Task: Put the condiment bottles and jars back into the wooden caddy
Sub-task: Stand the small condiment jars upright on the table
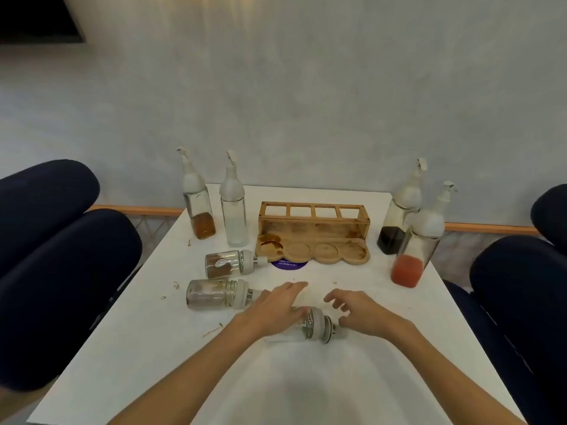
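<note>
On the white table (pixel 352 378), against the wall: wooden caddy (pixel 314 233) stands empty. Four square slots along its back rack, four round recesses along its front tray, none filled. Brown staining shows in the leftmost recess. Judged from this, nothing is yet put back; the whole job remains.

Four tall bottles upright, outside the caddy. Left of it: amber-sauce bottle (pixel 199 204) and clear bottle (pixel 234 207), side by side. Right of it: dark-sauce bottle (pixel 399 216) and red-sauce bottle (pixel 418 243), close together.

Three jars lie on their sides. Brown-spice jar (pixel 227 263) lies just left of the caddy's front tray, its lid end pointing at the tray, beside a purple sticker (pixel 288 265). Grey-powder jar (pixel 214 294) lies nearer the person, apart from the caddy. Third jar, the white-lidded jar (pixel 313 325), lies nearest the person, well short of the caddy.

Left hand (pixel 276 308) lies over the glass body of the white-lidded jar, fingers extended and loose, thumb against its neck; not closed around it as far as can be seen. Right hand (pixel 365 314) hovers just right of the lid end, fingers spread and curled, holding nothing; thumb looks close to the cap, contact uncertain.

Crumbs and small debris scattered on the table's left side. Dark chairs (pixel 61 271) flank both sides.
</note>
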Demonstrator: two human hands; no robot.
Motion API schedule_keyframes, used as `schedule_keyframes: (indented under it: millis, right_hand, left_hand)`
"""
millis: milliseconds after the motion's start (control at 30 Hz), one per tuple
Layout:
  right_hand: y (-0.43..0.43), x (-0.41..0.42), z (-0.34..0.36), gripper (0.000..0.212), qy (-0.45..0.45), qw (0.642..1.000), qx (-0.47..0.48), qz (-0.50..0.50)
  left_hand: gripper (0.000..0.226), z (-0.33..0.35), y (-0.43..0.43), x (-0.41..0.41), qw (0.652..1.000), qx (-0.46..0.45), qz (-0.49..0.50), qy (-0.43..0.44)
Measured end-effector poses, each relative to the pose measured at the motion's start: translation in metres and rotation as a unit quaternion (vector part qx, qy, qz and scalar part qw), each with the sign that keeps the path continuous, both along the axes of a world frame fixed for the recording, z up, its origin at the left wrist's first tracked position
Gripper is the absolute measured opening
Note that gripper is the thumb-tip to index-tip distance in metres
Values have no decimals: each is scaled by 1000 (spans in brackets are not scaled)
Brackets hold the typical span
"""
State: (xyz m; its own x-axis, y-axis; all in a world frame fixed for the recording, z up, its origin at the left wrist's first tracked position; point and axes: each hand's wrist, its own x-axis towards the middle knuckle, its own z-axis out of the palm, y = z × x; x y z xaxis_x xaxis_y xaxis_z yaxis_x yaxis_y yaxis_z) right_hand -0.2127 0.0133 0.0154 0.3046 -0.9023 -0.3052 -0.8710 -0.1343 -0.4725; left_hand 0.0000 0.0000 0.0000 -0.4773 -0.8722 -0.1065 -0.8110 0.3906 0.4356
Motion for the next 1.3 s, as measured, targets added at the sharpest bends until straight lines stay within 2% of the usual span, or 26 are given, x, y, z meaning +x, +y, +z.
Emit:
schedule_keyframes:
  millis: [167,233,300,367,433,567,700,900,1100,1200,1300]
  right_hand:
    - [7,-2,-22,58,37,999,39,1]
    - [8,0,-31,44,48,999,16,6]
    - [9,3,-34,22,38,999,-20,-2]
    - [10,4,-36,10,20,999,-32,-14]
    - [10,5,-35,9,5,999,-34,-18]
    - [8,5,-33,24,-20,999,-30,-30]
    - [6,4,-30,26,-40,998,-36,-31]
    - [-3,7,-9,27,-62,994,-87,-34]
    - [-13,17,17,30,-141,983,-107,-44]
    - [-15,25,23,37,-171,978,-109,-45]
    - [-17,32,25,35,-182,976,-116,-31]
  left_hand:
    - [69,-15,7,-5,998,23,-6,-58]
    - [73,-20,9,-7,996,9,-9,-86]
    - [78,-24,9,-9,994,-12,-7,-110]
    - [82,-28,10,-11,992,-21,-5,-128]
    - [82,-30,10,-12,991,-27,-1,-134]
    - [79,-34,9,-12,993,-34,9,-109]
    - [77,-34,10,-9,998,-28,28,-50]
    - [74,-34,9,-6,991,-8,65,113]
    - [67,-29,10,-8,942,38,123,309]
    - [68,-30,12,-9,920,59,142,361]
    - [69,-33,14,-8,902,73,156,395]
